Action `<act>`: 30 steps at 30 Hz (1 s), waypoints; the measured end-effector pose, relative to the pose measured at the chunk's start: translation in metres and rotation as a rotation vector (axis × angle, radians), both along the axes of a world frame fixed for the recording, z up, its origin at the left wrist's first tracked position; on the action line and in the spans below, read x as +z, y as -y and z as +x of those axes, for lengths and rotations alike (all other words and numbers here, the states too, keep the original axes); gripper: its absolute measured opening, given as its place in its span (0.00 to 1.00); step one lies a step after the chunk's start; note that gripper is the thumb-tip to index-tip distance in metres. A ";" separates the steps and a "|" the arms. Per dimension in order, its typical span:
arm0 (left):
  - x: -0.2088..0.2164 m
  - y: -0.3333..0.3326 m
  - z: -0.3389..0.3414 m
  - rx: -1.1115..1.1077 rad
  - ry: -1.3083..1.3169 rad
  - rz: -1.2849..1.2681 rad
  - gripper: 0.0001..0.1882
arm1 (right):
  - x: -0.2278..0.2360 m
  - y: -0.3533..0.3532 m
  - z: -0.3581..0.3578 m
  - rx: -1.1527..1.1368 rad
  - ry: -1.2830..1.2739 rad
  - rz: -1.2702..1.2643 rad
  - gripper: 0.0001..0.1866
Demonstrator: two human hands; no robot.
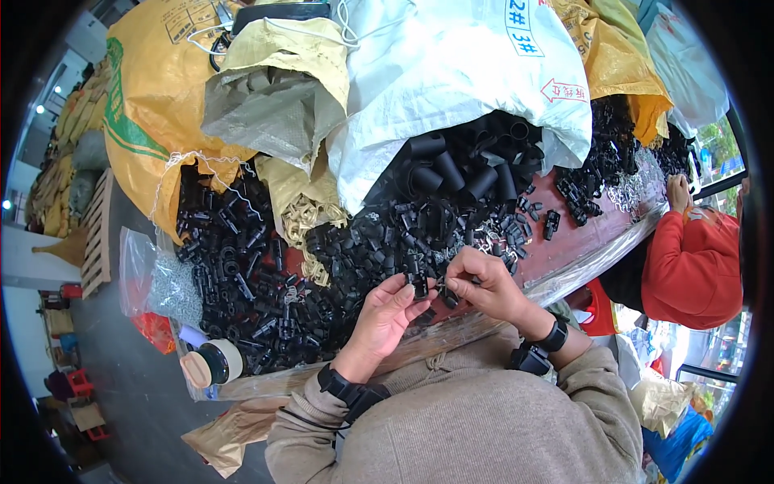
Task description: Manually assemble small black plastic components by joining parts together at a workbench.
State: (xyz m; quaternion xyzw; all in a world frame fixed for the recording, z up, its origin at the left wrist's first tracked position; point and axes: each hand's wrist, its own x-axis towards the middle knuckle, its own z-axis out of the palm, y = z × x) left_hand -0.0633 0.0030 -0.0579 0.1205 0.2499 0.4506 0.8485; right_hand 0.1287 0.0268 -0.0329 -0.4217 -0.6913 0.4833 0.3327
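My left hand [385, 321] is closed with thumb and fingertips round a small black plastic part [416, 281], held above the near side of the table. Just to its right, my right hand [488, 285] has thumb and index finger pinched together. Whatever is between those fingertips is too small to make out. Under and beyond both hands spreads a heap of small black plastic parts [355, 252]. Small silvery metal pieces [490, 234] lie among them, close to my right hand. Gold-coloured metal pieces [300, 219] spill from a sack farther left.
Behind the heap stand a yellow sack [153, 89] and a white sack [435, 64] spilling black tubes [481, 184]. A bag of clear beads [174, 290] and a lidded jar [219, 362] are at the left edge. A person in red [693, 270] sits far right.
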 end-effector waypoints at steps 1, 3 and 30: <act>0.000 0.001 0.000 -0.033 -0.008 -0.026 0.11 | 0.006 -0.001 -0.002 0.015 -0.001 0.099 0.04; -0.003 0.004 0.001 -0.023 -0.004 -0.041 0.11 | 0.013 -0.001 -0.008 0.046 -0.004 0.294 0.04; 0.005 0.007 0.002 -0.100 -0.351 0.007 0.15 | 0.003 0.009 -0.019 0.073 0.308 0.636 0.07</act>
